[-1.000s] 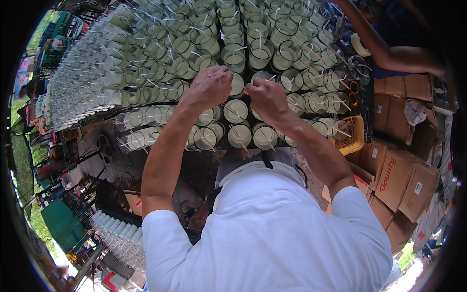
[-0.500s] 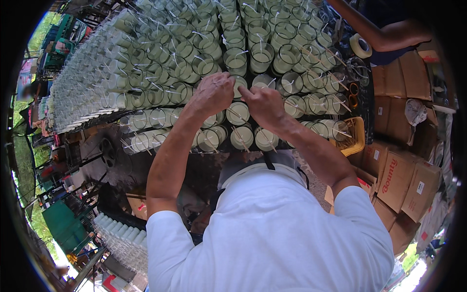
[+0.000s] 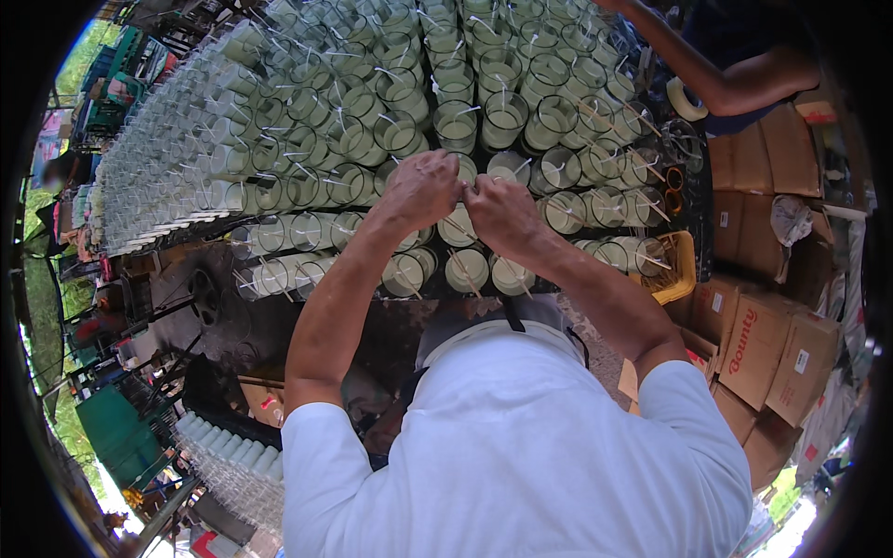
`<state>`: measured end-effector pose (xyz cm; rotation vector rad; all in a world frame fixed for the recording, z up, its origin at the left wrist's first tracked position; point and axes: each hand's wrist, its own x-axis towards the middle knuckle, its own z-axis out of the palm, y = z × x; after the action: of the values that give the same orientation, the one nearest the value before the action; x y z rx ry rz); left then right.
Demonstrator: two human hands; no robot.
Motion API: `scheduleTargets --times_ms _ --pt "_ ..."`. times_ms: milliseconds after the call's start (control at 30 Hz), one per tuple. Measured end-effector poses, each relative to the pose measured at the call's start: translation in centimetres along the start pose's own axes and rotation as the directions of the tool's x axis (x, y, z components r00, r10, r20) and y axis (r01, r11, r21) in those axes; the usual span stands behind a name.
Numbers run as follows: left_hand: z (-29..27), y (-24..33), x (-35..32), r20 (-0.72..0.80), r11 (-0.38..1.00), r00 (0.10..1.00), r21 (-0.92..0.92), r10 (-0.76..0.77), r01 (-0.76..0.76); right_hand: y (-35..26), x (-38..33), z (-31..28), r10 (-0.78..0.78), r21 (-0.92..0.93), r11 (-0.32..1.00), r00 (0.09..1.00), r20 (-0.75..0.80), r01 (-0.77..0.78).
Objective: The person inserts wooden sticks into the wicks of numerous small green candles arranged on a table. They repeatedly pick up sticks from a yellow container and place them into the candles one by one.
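My left hand (image 3: 423, 189) and right hand (image 3: 498, 209) meet, fingers pinched over one glass (image 3: 458, 226); what they pinch, I cannot tell. Glasses crowd every side, and the desk edge (image 3: 307, 302) lies just below my wrists.

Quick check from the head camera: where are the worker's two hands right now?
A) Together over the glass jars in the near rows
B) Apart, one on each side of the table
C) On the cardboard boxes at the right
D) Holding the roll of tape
A: the left hand and right hand meet fingertip to fingertip above the glass jars of pale wax, away from the cardboard boxes and the roll of tape.
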<state>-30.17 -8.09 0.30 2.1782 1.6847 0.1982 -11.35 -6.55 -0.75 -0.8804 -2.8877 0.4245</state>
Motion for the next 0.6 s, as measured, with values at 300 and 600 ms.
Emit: scheduleTargets --times_ms 300,600 --pt "-2.6 -3.4 -1.0 -0.195 0.994 0.976 0.072 0.094 -0.081 -0.1 -0.3 -0.8 0.080 0.013 0.997 0.997 0.014 -0.080" --pt "-1.3 -3.9 -1.2 -0.129 0.954 0.950 0.127 0.286 -0.270 -0.5 0.4 -1.1 0.121 0.008 0.993 0.993 0.006 -0.121"
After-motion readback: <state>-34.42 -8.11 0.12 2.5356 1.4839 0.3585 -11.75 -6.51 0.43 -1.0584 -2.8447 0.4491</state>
